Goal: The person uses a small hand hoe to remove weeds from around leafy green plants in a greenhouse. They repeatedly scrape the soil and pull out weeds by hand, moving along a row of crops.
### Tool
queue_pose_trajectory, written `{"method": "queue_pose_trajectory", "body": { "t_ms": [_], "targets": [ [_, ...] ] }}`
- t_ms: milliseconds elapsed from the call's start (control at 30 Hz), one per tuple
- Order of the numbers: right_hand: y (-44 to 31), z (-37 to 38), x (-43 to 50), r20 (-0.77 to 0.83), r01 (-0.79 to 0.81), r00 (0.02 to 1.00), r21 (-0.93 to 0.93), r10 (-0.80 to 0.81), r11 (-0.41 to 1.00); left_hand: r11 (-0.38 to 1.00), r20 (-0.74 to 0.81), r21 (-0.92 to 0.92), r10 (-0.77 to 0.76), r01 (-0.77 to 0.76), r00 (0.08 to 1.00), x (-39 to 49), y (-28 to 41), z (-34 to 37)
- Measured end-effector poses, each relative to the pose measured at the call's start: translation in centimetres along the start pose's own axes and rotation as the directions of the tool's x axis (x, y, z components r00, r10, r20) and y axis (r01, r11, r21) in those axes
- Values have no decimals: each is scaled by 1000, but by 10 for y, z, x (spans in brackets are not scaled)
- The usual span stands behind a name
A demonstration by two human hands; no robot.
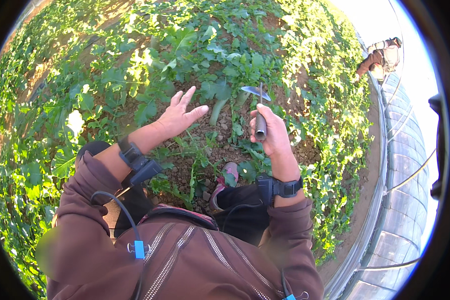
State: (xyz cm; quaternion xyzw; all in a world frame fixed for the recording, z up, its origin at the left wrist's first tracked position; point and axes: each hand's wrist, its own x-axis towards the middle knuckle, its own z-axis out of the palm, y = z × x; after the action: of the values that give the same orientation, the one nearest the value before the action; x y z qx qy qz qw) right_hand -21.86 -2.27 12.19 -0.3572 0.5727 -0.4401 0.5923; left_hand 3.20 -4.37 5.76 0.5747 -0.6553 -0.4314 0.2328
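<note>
My right hand [272,129] is closed round the tubular metal handle of a small hand hoe [260,122], with its narrow curved blade [255,92] at the upper end. My left hand [180,114] holds nothing; its fingers are spread above the leaves and the soil. Between the two hands, a pale green radish root [218,111] stands partly out of the ground under its leaves. A second pale root [242,98] shows just left of the hoe blade, partly covered by foliage.
Leafy green plants [183,41] surround me on cloddy brown soil [225,150]. My pink shoe [230,172] rests on the soil below the hands. Along the right side runs a plastic-film greenhouse wall [401,180]. Another person [384,58] bends over at the upper right.
</note>
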Motion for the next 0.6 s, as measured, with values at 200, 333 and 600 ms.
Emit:
{"method": "queue_pose_trajectory", "body": {
  "t_ms": [200, 333, 600],
  "targets": [
    [2, 0, -1, 37, 5, 999, 15, -5, 1000, 978, 138, -162, -110, 132, 984, -12, 12, -4],
    [1, 3, -2, 16, -19, 1000, 10, 19, 1000, 981, 124, -174, -67, 89, 990, -6, 7, -1],
    [3, -2, 0, 17, 0, 1000, -9, 1, 1000, 967, 143, -193, -142, 168, 979, 1, -6, -3]
  ]
}}
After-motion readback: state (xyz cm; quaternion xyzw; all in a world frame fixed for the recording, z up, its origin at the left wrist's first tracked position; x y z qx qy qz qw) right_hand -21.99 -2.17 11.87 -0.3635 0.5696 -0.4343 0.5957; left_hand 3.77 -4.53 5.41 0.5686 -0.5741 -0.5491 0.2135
